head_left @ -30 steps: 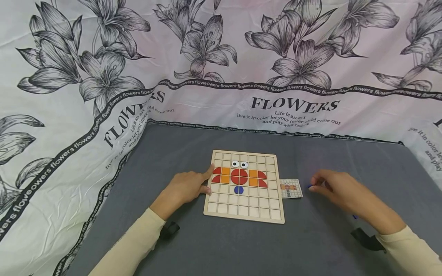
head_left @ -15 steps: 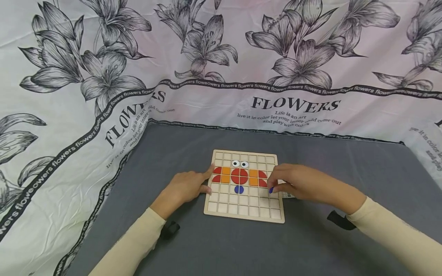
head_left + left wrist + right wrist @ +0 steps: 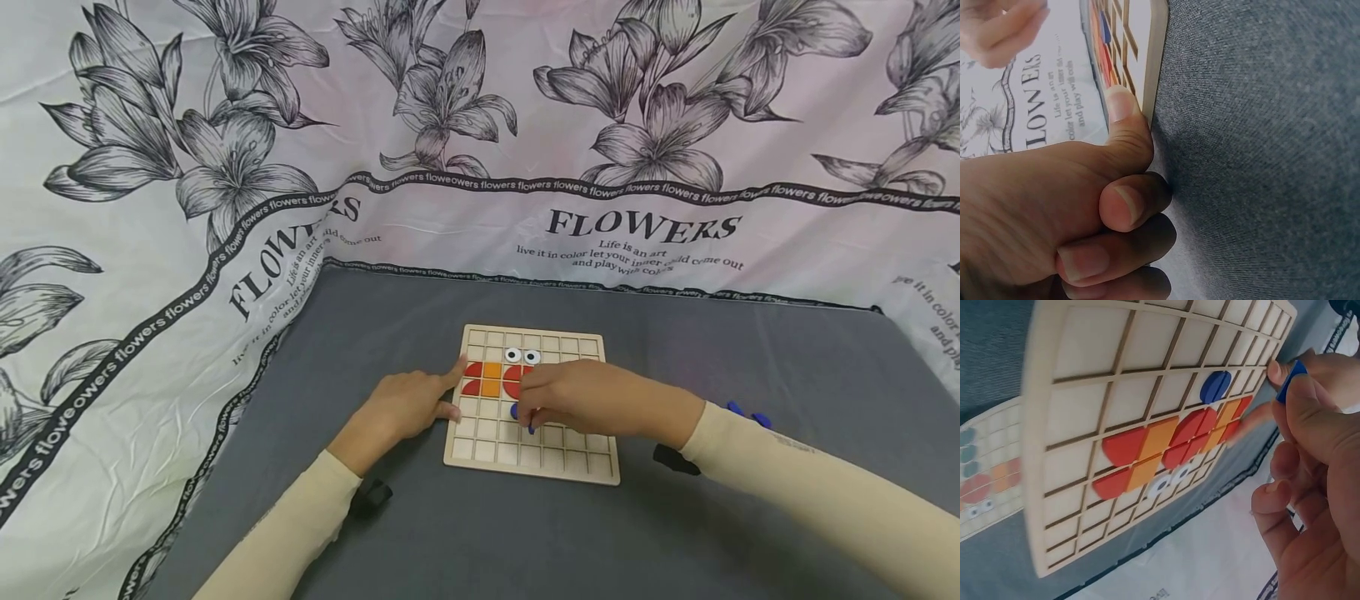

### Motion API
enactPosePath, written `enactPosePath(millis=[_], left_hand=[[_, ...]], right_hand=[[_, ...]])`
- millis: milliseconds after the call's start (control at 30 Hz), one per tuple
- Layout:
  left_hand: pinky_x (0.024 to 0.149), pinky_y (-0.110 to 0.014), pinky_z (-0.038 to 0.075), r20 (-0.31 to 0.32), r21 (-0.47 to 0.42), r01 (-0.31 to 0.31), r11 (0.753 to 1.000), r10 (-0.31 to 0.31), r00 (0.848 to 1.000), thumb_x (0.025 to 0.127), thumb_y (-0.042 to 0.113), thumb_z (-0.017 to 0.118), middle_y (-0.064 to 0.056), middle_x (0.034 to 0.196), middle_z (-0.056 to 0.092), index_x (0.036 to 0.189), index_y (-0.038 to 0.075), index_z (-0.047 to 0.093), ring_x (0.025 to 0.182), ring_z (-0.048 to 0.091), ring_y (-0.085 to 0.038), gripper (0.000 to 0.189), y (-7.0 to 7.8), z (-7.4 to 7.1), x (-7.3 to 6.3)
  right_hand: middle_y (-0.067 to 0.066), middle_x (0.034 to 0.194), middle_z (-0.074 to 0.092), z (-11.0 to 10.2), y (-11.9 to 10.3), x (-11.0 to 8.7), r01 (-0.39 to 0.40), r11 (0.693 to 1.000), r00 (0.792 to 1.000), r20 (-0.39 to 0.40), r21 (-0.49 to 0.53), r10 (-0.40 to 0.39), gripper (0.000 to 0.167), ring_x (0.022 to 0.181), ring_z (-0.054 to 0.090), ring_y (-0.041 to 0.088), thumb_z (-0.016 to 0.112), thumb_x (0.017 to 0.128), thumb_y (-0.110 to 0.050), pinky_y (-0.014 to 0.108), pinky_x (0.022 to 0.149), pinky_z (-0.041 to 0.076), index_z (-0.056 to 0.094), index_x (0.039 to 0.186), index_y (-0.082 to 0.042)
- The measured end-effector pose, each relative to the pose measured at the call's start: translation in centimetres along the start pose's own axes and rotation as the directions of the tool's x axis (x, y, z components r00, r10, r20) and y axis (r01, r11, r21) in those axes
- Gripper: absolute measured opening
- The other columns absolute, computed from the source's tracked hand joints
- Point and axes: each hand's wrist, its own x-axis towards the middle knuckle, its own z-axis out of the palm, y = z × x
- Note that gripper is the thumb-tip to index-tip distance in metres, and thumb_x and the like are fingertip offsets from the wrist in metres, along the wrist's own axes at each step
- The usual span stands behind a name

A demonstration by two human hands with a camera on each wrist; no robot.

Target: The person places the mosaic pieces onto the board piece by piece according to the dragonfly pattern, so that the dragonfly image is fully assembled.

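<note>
A pale wooden grid board lies flat on the grey surface, bearing red, orange and blue pieces and two eye pieces. My left hand is at its left edge, index finger and thumb spread along the rim. In the left wrist view the thumb presses on the board's edge, with other fingers curled below. My right hand is over the board, pinching a small blue piece between thumb and finger. Close by, two blue half-circle pieces form a disc in the grid.
A printed pattern card lies beside the board in the right wrist view; the right arm hides it in the head view. Loose blue pieces lie beyond the right forearm. A white flower-print cloth stands behind the grey surface.
My right hand has moved left from beside the card to over the board, carrying the blue piece. The left hand stays at the board's left edge.
</note>
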Motion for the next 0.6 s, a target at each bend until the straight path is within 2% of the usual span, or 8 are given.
enactPosePath(millis=[133,367,600], left_hand=[[0.062,-0.039,0.046,0.001,0.004,0.004,1.0,-0.004,1.0,0.096,0.052,0.069,-0.011,0.088,0.072,0.168,0.027,0.033,0.072,0.057,-0.02,0.084,0.0,-0.1,0.0],[0.062,-0.04,0.047,0.001,0.022,-0.001,1.0,0.001,1.0,0.096,0.053,0.068,-0.006,0.072,0.061,0.168,0.028,0.033,0.069,0.056,-0.02,0.084,0.0,-0.1,0.0],[0.06,-0.04,0.046,0.005,0.018,0.001,1.0,-0.001,1.0,0.096,0.053,0.068,-0.007,0.072,0.061,0.168,0.028,0.034,0.068,0.056,-0.02,0.084,0.0,-0.2,0.0]], right_hand=[[-0.014,0.098,0.063,0.5,0.0,0.9,0.018,0.999,1.0,-0.001,-0.043,-0.018,0.012,0.091,0.061,0.001,0.083,0.094,-0.018,0.021,0.079,0.055,0.078,0.103,-0.023],[-0.013,0.099,0.065,1.3,0.1,2.2,0.04,0.997,0.999,0.021,-0.068,-0.038,0.012,0.093,0.064,0.003,0.084,0.094,-0.019,0.024,0.08,0.056,0.078,0.102,-0.024],[-0.013,0.098,0.065,1.8,-0.3,3.0,0.034,0.994,0.998,0.056,-0.102,-0.028,0.012,0.094,0.066,0.004,0.084,0.092,-0.02,0.026,0.079,0.058,0.081,0.102,-0.026]])
